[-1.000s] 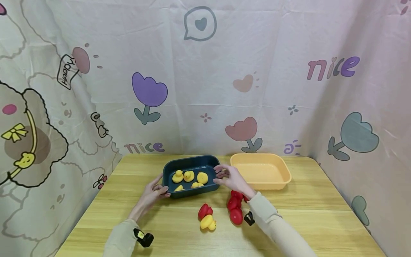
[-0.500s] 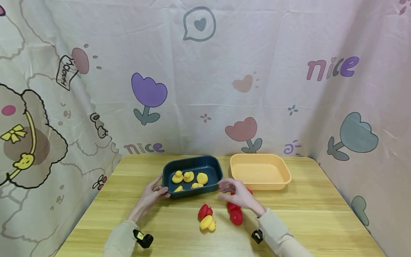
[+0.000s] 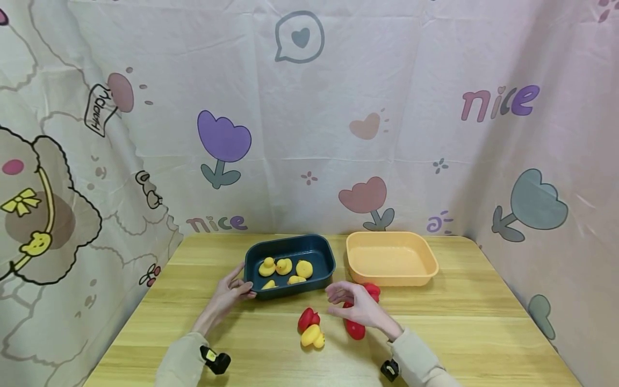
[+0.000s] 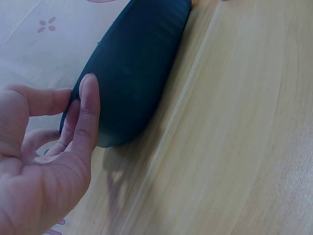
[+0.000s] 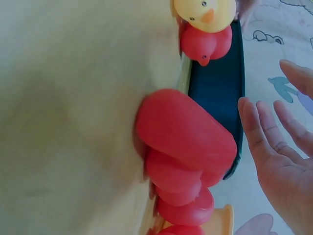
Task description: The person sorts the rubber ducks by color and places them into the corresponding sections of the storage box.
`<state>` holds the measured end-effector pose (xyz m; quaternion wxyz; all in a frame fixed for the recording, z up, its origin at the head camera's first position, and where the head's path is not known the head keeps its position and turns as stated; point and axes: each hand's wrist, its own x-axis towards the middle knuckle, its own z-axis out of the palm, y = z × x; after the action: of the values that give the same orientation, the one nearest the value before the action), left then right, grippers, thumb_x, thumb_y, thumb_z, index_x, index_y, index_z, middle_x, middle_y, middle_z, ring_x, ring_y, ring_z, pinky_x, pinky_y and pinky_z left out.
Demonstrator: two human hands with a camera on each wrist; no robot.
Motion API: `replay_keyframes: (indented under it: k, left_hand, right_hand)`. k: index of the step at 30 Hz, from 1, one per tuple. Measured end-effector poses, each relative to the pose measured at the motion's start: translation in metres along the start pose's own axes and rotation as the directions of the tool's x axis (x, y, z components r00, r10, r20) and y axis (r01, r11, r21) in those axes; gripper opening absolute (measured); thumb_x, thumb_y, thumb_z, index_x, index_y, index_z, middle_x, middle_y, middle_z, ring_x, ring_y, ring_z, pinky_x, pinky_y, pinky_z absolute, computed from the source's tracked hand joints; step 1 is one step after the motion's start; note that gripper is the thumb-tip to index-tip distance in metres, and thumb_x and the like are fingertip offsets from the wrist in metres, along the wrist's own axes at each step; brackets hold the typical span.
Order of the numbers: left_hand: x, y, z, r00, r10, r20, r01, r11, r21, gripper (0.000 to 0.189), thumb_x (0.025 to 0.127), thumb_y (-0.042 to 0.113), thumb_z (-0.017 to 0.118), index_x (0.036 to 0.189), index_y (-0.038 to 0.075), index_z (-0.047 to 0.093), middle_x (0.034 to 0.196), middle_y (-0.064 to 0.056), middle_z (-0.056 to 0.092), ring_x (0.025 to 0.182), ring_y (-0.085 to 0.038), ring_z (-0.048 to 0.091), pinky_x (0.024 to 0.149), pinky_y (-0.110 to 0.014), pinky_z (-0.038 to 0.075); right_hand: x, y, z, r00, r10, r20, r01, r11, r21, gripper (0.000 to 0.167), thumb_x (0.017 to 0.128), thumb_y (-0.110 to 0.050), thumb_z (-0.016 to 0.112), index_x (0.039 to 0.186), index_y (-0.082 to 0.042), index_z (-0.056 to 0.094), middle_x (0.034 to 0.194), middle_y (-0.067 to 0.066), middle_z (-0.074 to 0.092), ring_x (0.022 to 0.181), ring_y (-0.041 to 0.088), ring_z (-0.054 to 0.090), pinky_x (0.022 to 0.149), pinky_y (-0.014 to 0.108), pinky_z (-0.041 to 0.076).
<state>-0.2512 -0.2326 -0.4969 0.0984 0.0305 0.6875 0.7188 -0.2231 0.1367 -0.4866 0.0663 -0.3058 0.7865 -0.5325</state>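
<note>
A dark blue plastic tray (image 3: 296,291) sits on the table, turned slightly, with several yellow rubber ducks (image 3: 304,269) inside. My left hand (image 3: 224,298) grips the tray's left end; in the left wrist view its thumb and fingers pinch the rim. My right hand (image 3: 360,307) hovers over a row of red rubber ducks (image 3: 355,329) and partly hides them in the head view. Its fingers are loosely bent and hold nothing; the right wrist view shows a gap between them and the ducks. Left of it lie a single red duck (image 3: 307,318) and a yellow duck (image 3: 312,336), touching.
A pale orange tray (image 3: 394,280) with nothing in it stands to the right of the blue one, near the back edge of the wooden table (image 3: 459,322). A printed curtain (image 3: 300,118) hangs close behind and along the left side.
My right hand has left the blue tray's right end and drawn back toward me, over the red ducks. The left hand, both trays and the ducks stay in place.
</note>
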Motion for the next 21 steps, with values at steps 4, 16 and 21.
replay_keyframes:
  k: [4, 16, 21]
  left_hand:
    - [0.000, 0.001, 0.000, 1.000, 0.000, -0.002, 0.000, 1.000, 0.007, 0.078, 0.101, -0.001, 0.053, 0.163, 0.008, 0.007, 0.083, 0.001, 0.057, 0.079, -0.011, 0.071, 0.083, -0.026, 0.063]
    - [0.000, 0.001, 0.000, 1.000, -0.008, -0.002, 0.008, 1.000, 0.014, 0.078, 0.101, 0.000, 0.053, 0.163, 0.008, 0.006, 0.085, -0.001, 0.058, 0.079, -0.010, 0.071, 0.081, -0.024, 0.063]
    - [0.000, 0.001, 0.000, 1.000, -0.010, -0.005, 0.010, 1.000, 0.014, 0.078, 0.101, 0.000, 0.054, 0.163, 0.008, 0.007, 0.085, 0.000, 0.058, 0.079, -0.010, 0.071, 0.081, -0.025, 0.063]
  right_hand:
    - [-0.002, 0.000, 0.005, 0.999, -0.034, 0.028, 0.034, 0.999, 0.017, 0.037, 0.089, -0.009, 0.076, 0.119, 0.006, 0.062, 0.110, 0.032, 0.066, 0.099, 0.039, 0.068, 0.094, 0.043, 0.061]
    - [-0.003, 0.000, 0.021, 0.987, -0.042, 0.153, 0.035, 0.998, 0.044, 0.043, 0.087, -0.010, 0.077, 0.119, 0.012, 0.059, 0.110, 0.029, 0.066, 0.098, 0.042, 0.066, 0.092, 0.035, 0.062]
    - [-0.003, -0.001, 0.025, 0.984, -0.008, 0.181, 0.005, 1.000, 0.015, 0.040, 0.087, -0.012, 0.078, 0.119, 0.006, 0.062, 0.111, 0.024, 0.068, 0.096, 0.031, 0.068, 0.088, 0.029, 0.062]
